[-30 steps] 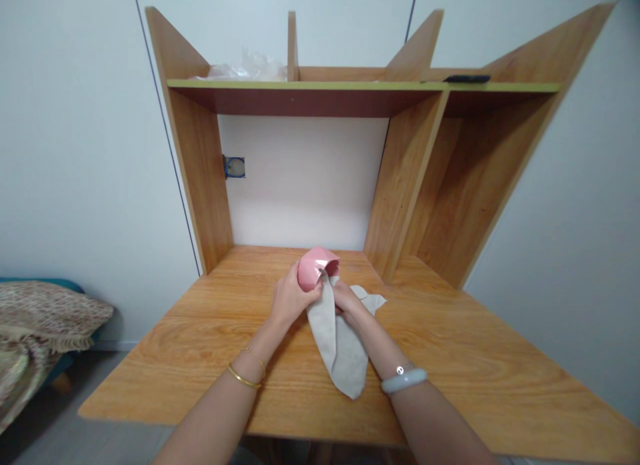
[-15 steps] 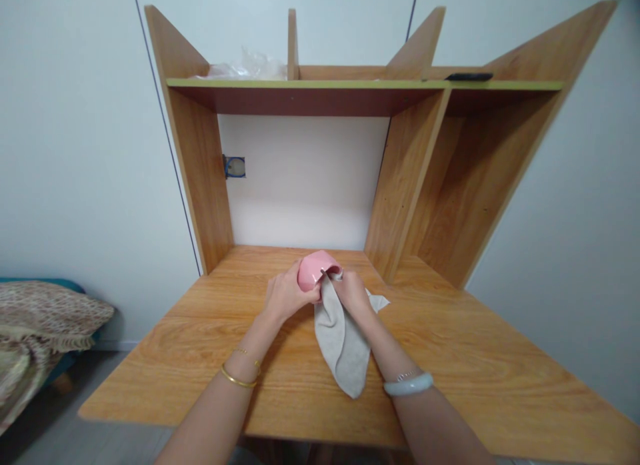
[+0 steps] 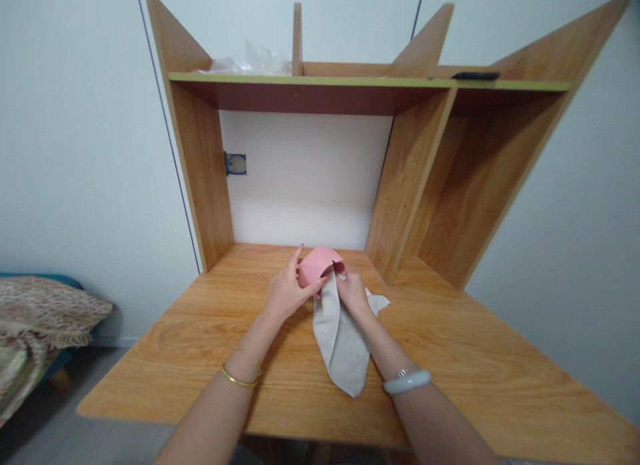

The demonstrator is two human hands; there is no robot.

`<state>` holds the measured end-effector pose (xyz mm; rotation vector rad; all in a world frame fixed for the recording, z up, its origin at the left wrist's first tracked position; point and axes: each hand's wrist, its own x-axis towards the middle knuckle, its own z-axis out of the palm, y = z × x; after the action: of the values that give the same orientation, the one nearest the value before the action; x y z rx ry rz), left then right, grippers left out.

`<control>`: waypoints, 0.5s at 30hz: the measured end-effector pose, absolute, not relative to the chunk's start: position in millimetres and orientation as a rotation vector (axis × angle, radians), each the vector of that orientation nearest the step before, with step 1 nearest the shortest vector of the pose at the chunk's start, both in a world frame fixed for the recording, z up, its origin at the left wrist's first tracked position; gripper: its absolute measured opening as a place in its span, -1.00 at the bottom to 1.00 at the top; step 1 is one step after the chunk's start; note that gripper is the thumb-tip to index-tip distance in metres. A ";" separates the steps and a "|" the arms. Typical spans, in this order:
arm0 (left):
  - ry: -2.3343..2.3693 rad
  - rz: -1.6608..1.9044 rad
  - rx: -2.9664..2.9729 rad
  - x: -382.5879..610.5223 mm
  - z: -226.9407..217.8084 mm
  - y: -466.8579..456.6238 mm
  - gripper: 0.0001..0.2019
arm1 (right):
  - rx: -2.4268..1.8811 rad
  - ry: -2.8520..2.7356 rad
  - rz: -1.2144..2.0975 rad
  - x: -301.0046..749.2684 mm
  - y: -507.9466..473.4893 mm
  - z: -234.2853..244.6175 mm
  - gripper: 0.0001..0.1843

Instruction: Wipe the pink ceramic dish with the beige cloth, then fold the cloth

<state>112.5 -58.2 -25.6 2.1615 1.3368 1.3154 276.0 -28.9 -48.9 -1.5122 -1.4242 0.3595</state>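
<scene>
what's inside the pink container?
The grey cloth runs up into the mouth of the pink container, with the right hand at the opening. Right fingertips and the deeper interior are hidden; can't tell what's further in.

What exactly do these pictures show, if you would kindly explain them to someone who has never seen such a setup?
There is no machine here: the two bare hands belong to the person wearing the camera. It sits on their head, looking forward and down, so every picture comes from there. The left hand holds a pink bowl-like object, tipped on its side. The right hand holds a light grey cloth at its opening. The cloth drapes down over the wooden desk. Above, a shelf bears clear plastic and a dark flat object.
</scene>
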 end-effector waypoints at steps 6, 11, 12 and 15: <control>0.901 1.372 1.966 121.5 -41.1 -52.0 -0.14 | -1.158 -1.127 0.931 271.2 -24.1 -65.1 -0.64; 0.817 1.391 1.960 123.8 -41.7 -56.3 -0.19 | -1.033 -1.077 1.182 261.4 -31.2 -65.6 -0.67; 0.837 1.394 1.976 123.4 -41.5 -56.5 -0.20 | -1.056 -1.075 1.180 260.8 -32.0 -64.9 -0.68; 0.911 1.388 2.021 122.6 -41.1 -56.0 -0.25 | -1.132 -1.072 1.148 261.9 -31.5 -63.4 -0.69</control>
<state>122.6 -56.0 -41.1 2.0210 0.9115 1.3883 261.9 -31.5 -63.4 -1.1315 -1.0719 1.1481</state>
